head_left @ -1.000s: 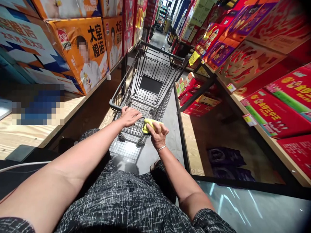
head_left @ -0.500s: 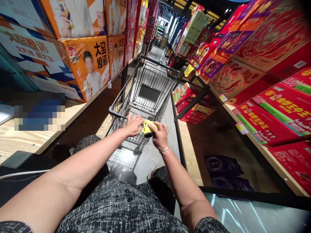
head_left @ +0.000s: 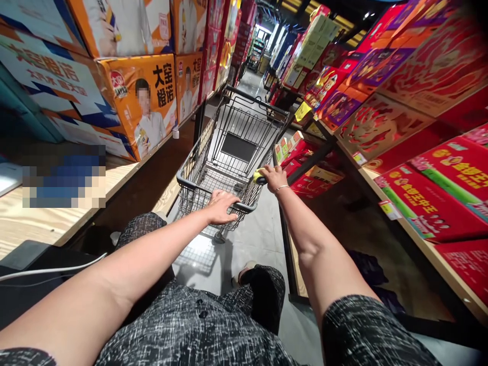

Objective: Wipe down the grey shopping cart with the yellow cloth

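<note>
A black wire shopping cart [head_left: 238,147] stands in front of me, its grey handle [head_left: 194,184] nearest my body. Over the right part of that handle lies my left hand [head_left: 221,207], closed on the bar with the thumb on the near side. My right hand [head_left: 276,178] is just right of the basket, closed around a small yellow item with a dark end [head_left: 259,176]. The fingers cover much of this item, so its kind cannot be made out. No goods show in the cart basket.
Orange drink cartons [head_left: 137,107] are stacked on the left wooden shelf. Red gift boxes [head_left: 415,203] fill the right shelf, whose dark frame [head_left: 287,254] stands close to the cart. Grey floor [head_left: 263,244] runs along the aisle. A white cable [head_left: 76,268] lies at lower left.
My hands have parted. The left has moved right and onto the cart handle; the right has carried the yellow item up and right, beside the basket. The cart appears slightly farther right.
</note>
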Available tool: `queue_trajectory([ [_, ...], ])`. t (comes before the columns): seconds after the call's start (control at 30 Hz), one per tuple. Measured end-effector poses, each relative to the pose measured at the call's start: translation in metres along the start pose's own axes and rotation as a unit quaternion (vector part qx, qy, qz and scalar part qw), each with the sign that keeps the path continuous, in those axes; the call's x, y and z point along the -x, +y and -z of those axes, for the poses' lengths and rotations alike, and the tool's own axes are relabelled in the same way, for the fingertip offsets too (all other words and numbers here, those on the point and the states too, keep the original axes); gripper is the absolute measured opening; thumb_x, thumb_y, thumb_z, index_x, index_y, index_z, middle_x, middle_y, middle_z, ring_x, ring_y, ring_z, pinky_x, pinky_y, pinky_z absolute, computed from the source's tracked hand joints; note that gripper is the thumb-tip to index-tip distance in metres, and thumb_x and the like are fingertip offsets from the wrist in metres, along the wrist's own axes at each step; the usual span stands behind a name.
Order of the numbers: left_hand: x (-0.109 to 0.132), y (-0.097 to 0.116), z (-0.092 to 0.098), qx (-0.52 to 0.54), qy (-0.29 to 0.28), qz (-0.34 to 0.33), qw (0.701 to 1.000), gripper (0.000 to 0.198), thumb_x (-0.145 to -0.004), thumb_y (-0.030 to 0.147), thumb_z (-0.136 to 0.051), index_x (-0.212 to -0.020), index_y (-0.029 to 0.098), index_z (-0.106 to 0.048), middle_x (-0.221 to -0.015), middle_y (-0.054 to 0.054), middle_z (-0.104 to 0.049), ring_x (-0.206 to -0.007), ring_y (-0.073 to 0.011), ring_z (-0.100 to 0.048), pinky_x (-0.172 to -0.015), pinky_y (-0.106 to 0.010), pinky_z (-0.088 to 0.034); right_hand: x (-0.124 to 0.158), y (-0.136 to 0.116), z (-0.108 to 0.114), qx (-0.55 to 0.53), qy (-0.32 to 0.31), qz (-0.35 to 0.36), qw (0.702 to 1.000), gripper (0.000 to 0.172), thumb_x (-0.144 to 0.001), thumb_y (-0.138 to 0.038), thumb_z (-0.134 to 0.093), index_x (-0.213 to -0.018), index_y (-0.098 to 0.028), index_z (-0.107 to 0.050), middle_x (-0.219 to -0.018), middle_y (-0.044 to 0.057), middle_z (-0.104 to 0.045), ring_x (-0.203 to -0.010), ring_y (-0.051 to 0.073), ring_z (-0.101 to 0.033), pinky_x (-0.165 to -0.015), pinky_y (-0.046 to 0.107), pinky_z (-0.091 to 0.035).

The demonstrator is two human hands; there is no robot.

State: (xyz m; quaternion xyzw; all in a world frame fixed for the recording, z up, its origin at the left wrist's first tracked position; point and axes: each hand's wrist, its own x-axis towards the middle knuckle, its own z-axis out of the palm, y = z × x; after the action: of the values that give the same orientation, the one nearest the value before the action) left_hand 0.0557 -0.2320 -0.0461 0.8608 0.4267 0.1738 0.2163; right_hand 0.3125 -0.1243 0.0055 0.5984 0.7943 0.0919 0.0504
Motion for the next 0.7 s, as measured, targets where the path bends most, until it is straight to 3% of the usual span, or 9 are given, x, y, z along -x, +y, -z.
queue_trajectory([
  [0.1,0.001,0.003,-0.007,0.007,0.021,-0.006,1.0,0.044,-0.082,0.043,-0.061,-0.122,0.027,-0.059,-0.114,-0.006,-0.063,-0.115,-0.0298,-0.05,-0.108,-0.05,-0.025,-0.014,-0.001,-0.003,0.046,-0.008,-0.025,0.999,0.037,-0.102,-0.027,-0.035,-0.121,-0.034,-0.065,-0.133,0.009,-0.054,-0.119,0.031,-0.037,-0.088,0.045,-0.037],
  [0.23,0.0,0.0,-0.014,0.012,0.046,-0.025,0.999,0.032,-0.093,0.042,-0.051,-0.119,0.028,-0.059,-0.111,-0.004,-0.064,-0.113,-0.0275,-0.051,-0.109,-0.048,-0.023,-0.014,-0.001,-0.005,0.047,-0.023,-0.032,0.998,0.035,-0.103,-0.029,-0.035,-0.112,-0.033,-0.068,-0.121,0.009,-0.056,-0.114,0.029,-0.039,-0.086,0.042,-0.037],
  [0.53,-0.012,-0.011,-0.008,0.011,0.018,-0.065,0.998,0.032,-0.098,0.032,-0.037,-0.117,0.026,-0.062,-0.111,-0.004,-0.069,-0.113,-0.0238,-0.055,-0.11,-0.048,-0.021,0.008,-0.002,-0.005,0.026,-0.026,-0.11,0.993,0.036,-0.102,-0.027,-0.036,-0.114,-0.032,-0.069,-0.125,0.01,-0.056,-0.112,0.03,-0.041,-0.084,0.043,-0.041],
  [0.7,-0.021,-0.029,0.007,0.015,0.018,-0.042,0.999,0.033,-0.096,0.041,-0.038,-0.104,0.026,-0.067,-0.104,-0.001,-0.07,-0.112,-0.0226,-0.056,-0.116,-0.05,-0.015,0.027,0.001,-0.014,-0.035,-0.014,-0.138,0.99,0.04,-0.095,-0.019,-0.043,-0.126,-0.032,-0.063,-0.133,0.011,-0.051,-0.112,0.03,-0.045,-0.088,0.043,-0.043],
])
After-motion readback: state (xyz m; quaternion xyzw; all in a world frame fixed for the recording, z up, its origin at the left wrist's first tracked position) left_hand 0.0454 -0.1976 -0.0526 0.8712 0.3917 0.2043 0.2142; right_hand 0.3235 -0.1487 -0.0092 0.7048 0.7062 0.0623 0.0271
